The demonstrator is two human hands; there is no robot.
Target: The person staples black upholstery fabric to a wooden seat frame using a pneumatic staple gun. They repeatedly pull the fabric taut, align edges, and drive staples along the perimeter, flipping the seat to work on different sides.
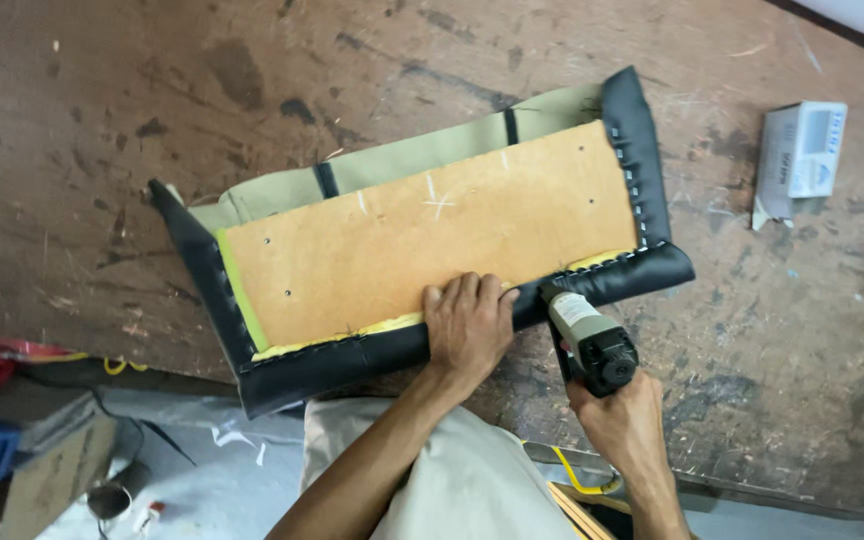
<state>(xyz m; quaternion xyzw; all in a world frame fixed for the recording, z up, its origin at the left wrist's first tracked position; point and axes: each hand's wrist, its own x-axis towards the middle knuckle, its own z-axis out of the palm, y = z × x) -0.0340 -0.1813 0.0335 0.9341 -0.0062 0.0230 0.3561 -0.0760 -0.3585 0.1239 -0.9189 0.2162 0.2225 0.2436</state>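
From the head view, the left hand (469, 325) presses flat, fingers spread, on the seat panel's (422, 235) near edge; the right hand (624, 425) grips a staple gun (589, 340) just beside it. The board looks stiff, its black vinyl (352, 362) pliable and slippery. The scarred wooden bench (102, 150) carries a small box (800, 155) far right.
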